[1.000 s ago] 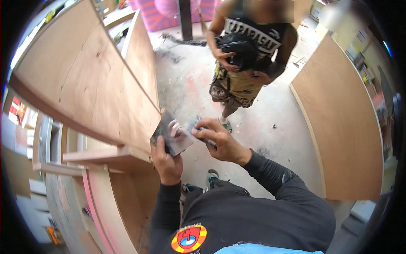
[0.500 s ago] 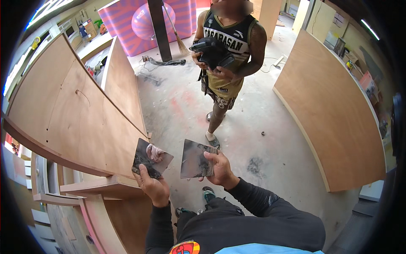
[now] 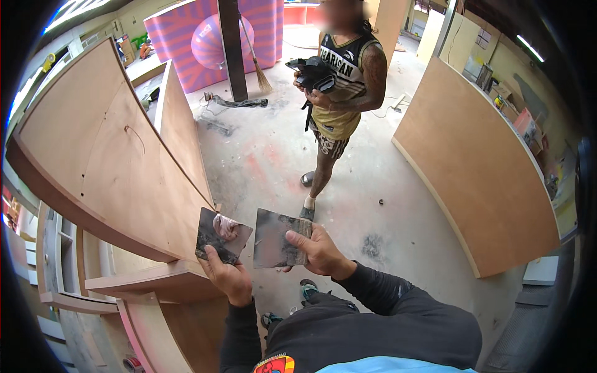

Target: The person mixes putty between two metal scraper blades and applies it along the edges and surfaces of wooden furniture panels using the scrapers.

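Observation:
My left hand [image 3: 229, 280] grips the lower edge of a thin, square, dark-smeared putty spreader [image 3: 237, 247], thumb on top. A lump of pinkish putty [image 3: 225, 226] sits on its upper face. Just to the right, my right hand [image 3: 327, 253] is closed on a second square putty spreader [image 3: 272, 231], with the thumb lying over its face and the fingers mostly hidden beneath. That plate looks smudged grey and black. The two spreaders are held side by side above the floor with a narrow gap between them.
A curved wooden panel [image 3: 102, 143] rises at my left, above a wooden ledge [image 3: 143, 278]. Another large panel [image 3: 472, 168] leans at right. Ahead stands a person [image 3: 348, 81] holding a black item [image 3: 313, 74]. A broom [image 3: 261, 78] and cable [image 3: 239, 102] lie farther back.
My right hand has moved slightly left and down, bringing its spreader closer to the left one. The person ahead has turned somewhat. The view has shifted a little.

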`<state>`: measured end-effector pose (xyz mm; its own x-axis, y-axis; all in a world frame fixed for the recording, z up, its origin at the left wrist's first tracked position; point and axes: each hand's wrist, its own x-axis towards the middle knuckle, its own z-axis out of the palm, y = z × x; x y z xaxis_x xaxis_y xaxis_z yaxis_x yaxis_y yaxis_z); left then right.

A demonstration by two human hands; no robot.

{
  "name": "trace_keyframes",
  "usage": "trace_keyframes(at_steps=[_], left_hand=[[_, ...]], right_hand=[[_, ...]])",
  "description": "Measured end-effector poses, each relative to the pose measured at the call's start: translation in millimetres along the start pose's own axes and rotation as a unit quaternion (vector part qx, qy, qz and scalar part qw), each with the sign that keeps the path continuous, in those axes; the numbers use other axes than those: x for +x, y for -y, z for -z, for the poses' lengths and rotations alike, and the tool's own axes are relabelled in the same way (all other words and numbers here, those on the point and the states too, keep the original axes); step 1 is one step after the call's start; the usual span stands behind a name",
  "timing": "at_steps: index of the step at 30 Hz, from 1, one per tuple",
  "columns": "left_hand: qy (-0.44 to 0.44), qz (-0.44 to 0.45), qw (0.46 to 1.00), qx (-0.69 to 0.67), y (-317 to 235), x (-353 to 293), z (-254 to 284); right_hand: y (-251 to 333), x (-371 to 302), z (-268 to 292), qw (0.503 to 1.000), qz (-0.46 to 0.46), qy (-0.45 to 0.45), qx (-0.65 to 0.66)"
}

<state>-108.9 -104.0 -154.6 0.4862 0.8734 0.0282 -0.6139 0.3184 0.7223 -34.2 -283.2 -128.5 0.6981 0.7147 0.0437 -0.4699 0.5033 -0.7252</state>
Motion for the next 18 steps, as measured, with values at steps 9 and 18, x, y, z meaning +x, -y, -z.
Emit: trace_keyframes(at_steps=[9,18], left_hand=[[-0.008,0.005,1.000,0.024,-23,48,23],[0.069,-0.321,0.864,0.383,-23,57,28]], right_hand=[[-23,31,-45,0.999,-0.001,0.015,-0.046],[-24,30,-59,0.991,0.091,-0.073,-0.072]])
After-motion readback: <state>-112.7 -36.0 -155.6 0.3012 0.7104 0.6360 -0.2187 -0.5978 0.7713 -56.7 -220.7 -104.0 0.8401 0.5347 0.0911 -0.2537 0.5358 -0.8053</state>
